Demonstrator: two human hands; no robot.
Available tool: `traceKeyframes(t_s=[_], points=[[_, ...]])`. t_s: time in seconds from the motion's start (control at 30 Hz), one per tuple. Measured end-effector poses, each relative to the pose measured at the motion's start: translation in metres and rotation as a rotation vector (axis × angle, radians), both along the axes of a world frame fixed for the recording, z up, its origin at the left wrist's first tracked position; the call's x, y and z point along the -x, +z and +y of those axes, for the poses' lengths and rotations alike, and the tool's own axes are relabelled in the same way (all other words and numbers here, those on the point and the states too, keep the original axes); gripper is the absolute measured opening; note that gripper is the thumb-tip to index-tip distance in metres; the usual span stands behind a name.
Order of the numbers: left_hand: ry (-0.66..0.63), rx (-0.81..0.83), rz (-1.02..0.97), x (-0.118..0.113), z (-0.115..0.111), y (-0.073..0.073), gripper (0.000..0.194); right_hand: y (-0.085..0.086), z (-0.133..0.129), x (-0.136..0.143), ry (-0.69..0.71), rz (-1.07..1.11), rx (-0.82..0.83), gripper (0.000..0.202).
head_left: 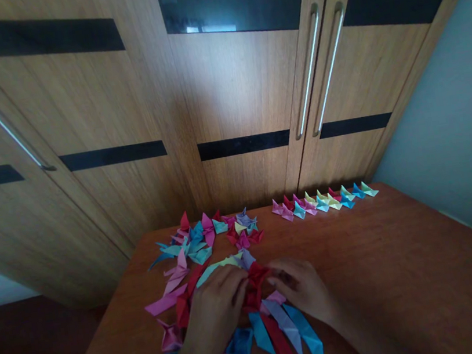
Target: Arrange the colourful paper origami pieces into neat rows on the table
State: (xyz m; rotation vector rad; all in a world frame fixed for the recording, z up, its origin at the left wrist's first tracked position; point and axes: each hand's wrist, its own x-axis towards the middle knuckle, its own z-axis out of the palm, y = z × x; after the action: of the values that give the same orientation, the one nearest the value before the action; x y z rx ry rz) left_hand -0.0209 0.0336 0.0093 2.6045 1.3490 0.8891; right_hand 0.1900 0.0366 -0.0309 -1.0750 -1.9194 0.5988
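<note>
two bare hands (259, 294) pinching folded red paper piece (257, 282) between them, over reddish-brown wooden table (380, 262), colourful origami pieces (190, 242) around

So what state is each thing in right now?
Left hand: fingers closed on red paper
Right hand: fingers closed on red paper
Red paper: folded, held between both hands
Light blue strip: folded, lying down
Small paper shapes: folded, lined up
Cupboard doors: shut
</note>
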Motion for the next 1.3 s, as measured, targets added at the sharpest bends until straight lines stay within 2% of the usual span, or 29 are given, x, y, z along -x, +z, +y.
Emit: traceKeyframes(t_s=[0.17, 0.3, 0.5, 0.57, 0.63, 0.73, 0.87, 0.93, 0.97, 1.03, 1.1, 1.3], points=[[-0.005, -0.019, 0.064, -0.003, -0.001, -0.003, 0.015, 0.0, 0.001, -0.001, -0.024, -0.1, -0.118, 0.015], [-0.025, -0.039, 0.01, -0.003, 0.0, -0.003, 0.016, -0.001, 0.002, -0.002, -0.004, -0.182, -0.197, 0.017], [-0.033, -0.056, -0.033, 0.001, 0.002, -0.005, 0.018, -0.004, 0.006, -0.007, -0.002, -0.249, -0.232, 0.018], [-0.021, -0.064, -0.045, 0.002, 0.003, -0.007, 0.019, -0.004, 0.012, -0.017, -0.057, -0.277, -0.256, 0.018], [-0.003, -0.07, -0.066, 0.003, 0.004, -0.009, 0.019, -0.003, 0.022, -0.037, -0.167, -0.294, -0.287, 0.021], [0.01, -0.057, -0.078, 0.004, 0.004, -0.009, 0.018, -0.003, 0.039, -0.089, -0.465, -0.256, -0.324, 0.027], [0.006, -0.041, -0.053, 0.005, 0.003, -0.008, 0.019, -0.013, 0.048, -0.175, -1.102, -0.232, -0.187, 0.039], [0.005, -0.044, -0.05, 0.005, 0.002, -0.007, 0.02, -0.022, 0.047, -0.212, -1.332, -0.323, 0.003, 0.04], [0.005, -0.045, -0.051, 0.005, 0.002, -0.006, 0.021, -0.027, 0.046, -0.226, -1.383, -0.373, 0.135, 0.041], [0.005, -0.035, -0.054, 0.004, 0.002, -0.005, 0.021, -0.035, 0.048, -0.246, -1.366, -0.474, 0.361, 0.043], [0.006, -0.017, -0.058, 0.004, 0.001, -0.004, 0.02, -0.041, 0.053, -0.256, -1.316, -0.545, 0.484, 0.046], [0.024, -0.002, -0.064, 0.004, 0.0, -0.001, 0.021, -0.042, 0.084, -0.264, -1.222, -0.645, 0.521, 0.046]])
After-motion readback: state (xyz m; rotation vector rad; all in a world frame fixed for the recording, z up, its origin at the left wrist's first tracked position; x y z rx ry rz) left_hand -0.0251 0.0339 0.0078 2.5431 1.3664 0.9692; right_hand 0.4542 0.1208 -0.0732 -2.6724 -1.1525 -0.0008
